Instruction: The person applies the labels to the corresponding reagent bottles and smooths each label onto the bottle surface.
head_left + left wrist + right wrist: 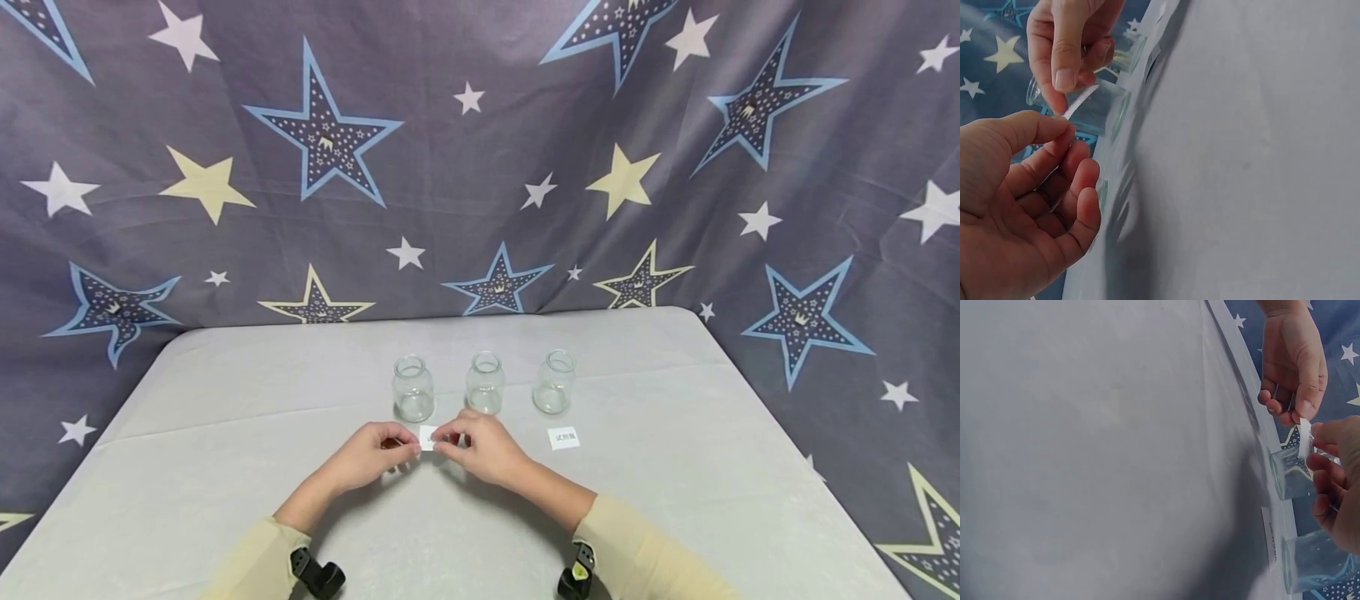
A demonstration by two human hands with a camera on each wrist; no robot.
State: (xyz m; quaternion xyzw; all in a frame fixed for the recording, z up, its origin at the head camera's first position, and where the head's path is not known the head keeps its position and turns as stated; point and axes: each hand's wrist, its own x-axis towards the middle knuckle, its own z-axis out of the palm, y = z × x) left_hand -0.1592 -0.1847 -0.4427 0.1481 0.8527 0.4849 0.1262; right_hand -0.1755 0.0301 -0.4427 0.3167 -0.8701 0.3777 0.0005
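A small white paper label with dark print is held up over the table between both hands. My left hand pinches its left edge between thumb and index finger, the other fingers loosely curled. At the opposite edge, my right hand pinches the label with thumb and fingertips and covers part of the print. In the right wrist view the label stretches from one hand to the other. Just behind the hands stand three clear glass jars, the left, middle and right, upright with open mouths.
Another printed white label lies flat before the right jar. A pale cloth covers the table, and a dark star-patterned curtain hangs behind it. Each wrist wears a black strap device, such as the left one.
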